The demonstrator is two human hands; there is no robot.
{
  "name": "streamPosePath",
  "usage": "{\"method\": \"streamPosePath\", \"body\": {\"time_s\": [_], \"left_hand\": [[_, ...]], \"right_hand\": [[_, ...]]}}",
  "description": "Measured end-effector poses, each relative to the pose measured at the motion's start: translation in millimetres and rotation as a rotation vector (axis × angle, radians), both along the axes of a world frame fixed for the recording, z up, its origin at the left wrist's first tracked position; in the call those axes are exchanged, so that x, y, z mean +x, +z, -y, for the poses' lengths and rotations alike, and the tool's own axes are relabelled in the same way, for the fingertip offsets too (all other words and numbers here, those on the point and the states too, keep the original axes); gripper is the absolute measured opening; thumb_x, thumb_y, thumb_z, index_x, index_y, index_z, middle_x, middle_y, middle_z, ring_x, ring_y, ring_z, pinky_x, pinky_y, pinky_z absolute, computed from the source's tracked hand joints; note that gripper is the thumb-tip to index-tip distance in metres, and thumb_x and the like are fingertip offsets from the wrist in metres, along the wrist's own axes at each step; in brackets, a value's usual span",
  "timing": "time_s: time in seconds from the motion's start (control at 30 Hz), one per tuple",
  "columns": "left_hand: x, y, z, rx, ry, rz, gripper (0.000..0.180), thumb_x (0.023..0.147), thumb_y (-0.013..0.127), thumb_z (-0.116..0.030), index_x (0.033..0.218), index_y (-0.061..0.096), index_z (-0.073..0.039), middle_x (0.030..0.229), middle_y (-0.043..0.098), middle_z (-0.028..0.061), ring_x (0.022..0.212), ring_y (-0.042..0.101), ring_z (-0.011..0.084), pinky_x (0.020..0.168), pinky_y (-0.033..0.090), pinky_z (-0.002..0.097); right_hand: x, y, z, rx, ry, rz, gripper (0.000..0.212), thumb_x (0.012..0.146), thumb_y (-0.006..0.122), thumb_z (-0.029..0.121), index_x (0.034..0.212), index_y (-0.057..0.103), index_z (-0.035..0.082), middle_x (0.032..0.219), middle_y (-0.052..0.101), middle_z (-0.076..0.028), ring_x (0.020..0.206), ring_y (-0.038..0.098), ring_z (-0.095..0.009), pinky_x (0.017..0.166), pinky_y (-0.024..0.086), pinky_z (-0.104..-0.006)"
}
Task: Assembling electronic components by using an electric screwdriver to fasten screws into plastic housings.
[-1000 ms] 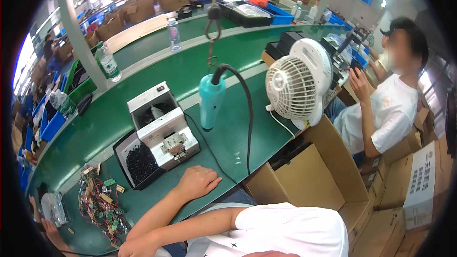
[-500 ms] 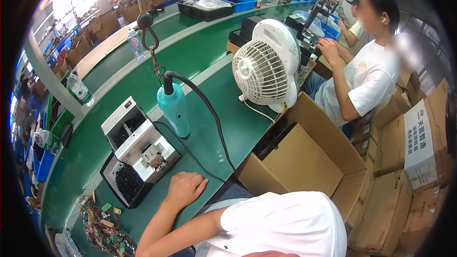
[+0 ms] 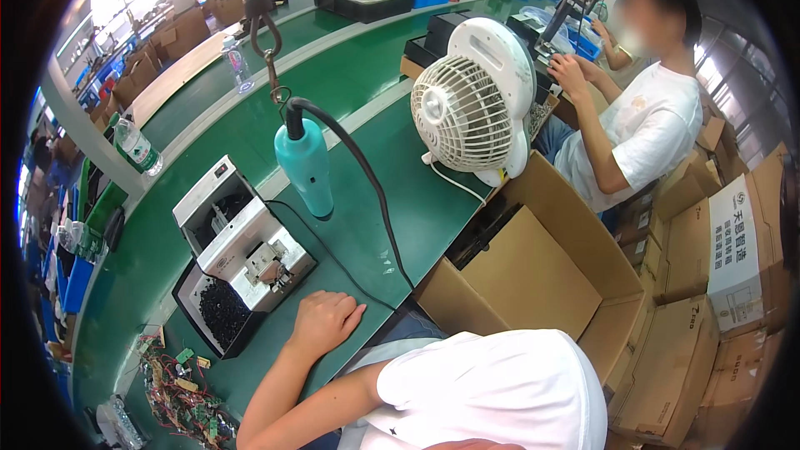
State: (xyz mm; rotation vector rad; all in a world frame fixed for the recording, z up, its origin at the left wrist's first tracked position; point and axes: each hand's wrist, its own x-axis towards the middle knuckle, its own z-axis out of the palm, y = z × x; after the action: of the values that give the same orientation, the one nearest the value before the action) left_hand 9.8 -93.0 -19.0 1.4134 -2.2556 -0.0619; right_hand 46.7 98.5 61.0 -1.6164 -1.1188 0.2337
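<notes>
My left hand [image 3: 325,322] lies curled in a loose fist, back upward, at the near edge of the green table [image 3: 367,242]. Nothing sticks out of its fingers. My right hand is out of view. Just beyond the fist stands a small white-and-black machine [image 3: 242,246] with a metal mechanism on its front. Beside it, a black tray [image 3: 243,345] holds many tiny black parts [image 3: 223,314]. A teal electric screwdriver [image 3: 305,171] hangs from a hook over the table, its thick black cable [image 3: 371,187] curving down to the table edge.
Tangled wired circuit boards [image 3: 183,396] lie at lower left. A white fan [image 3: 467,108] stands farther right, above an open cardboard box [image 3: 533,262]. A co-worker [image 3: 650,117] sits beyond it, hands at another station. Stacked cartons [image 3: 667,367] line the right; bottles [image 3: 137,146] stand at left.
The view has shifted slightly, so the fan and screwdriver appear a little higher. My left hand stays curled at the table edge. The co-worker's head has tilted downward.
</notes>
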Motion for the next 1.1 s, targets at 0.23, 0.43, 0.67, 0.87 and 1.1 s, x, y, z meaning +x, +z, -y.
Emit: {"method": "streamPosePath", "body": {"time_s": [0.23,0.43,0.67,0.87,1.1], "left_hand": [[-7,7,2,0.0,0.017,0.017,0.028,0.083,0.062,-0.02,0.062,0.047,-0.009,0.058,0.052,0.0032,0.052,0.05,0.0225,0.055,0.042,0.0307],[1,0,-1,-0.016,0.026,-0.009,0.028,0.083,0.061,-0.02,0.062,0.047,-0.009,0.058,0.052,0.0032,0.051,0.051,0.0231,0.055,0.043,0.0309],[-1,-2,2,-0.009,0.044,0.019,0.028,0.084,0.06,-0.02,0.062,0.048,-0.009,0.058,0.054,0.0034,0.051,0.053,0.0239,0.054,0.044,0.0314],[0,-2,2,-0.027,0.037,-0.001,0.028,0.085,0.059,-0.021,0.062,0.049,-0.009,0.058,0.055,0.0037,0.051,0.053,0.0248,0.054,0.044,0.0319],[2,-2,1,-0.017,0.03,-0.023,0.027,0.085,0.059,-0.022,0.063,0.051,-0.009,0.058,0.056,0.0039,0.051,0.053,0.0258,0.054,0.044,0.0321]], "right_hand": [[16,-24,-16,0.315,0.165,0.019,0.04,0.101,0.037,0.035,0.122,0.049,0.003,0.121,0.054,-0.01,0.109,0.049,-0.019,0.095,0.038,-0.0309],[-22,-11,-17,-0.102,-0.517,0.634,0.04,0.101,0.038,0.037,0.118,0.049,0.003,0.114,0.055,-0.009,0.1,0.05,-0.019,0.09,0.04,-0.0312],[-6,-8,-18,0.193,0.244,0.073,0.039,0.1,0.041,0.039,0.114,0.049,0.003,0.106,0.054,-0.008,0.093,0.05,-0.019,0.086,0.041,-0.0321],[-4,-15,-19,0.168,0.077,0.246,0.038,0.099,0.043,0.04,0.112,0.049,0.005,0.103,0.054,-0.008,0.09,0.05,-0.019,0.084,0.041,-0.0328],[16,-26,-23,0.402,0.577,-0.532,0.036,0.099,0.044,0.037,0.114,0.05,0.005,0.104,0.056,-0.008,0.092,0.051,-0.019,0.084,0.042,-0.0326]]}}
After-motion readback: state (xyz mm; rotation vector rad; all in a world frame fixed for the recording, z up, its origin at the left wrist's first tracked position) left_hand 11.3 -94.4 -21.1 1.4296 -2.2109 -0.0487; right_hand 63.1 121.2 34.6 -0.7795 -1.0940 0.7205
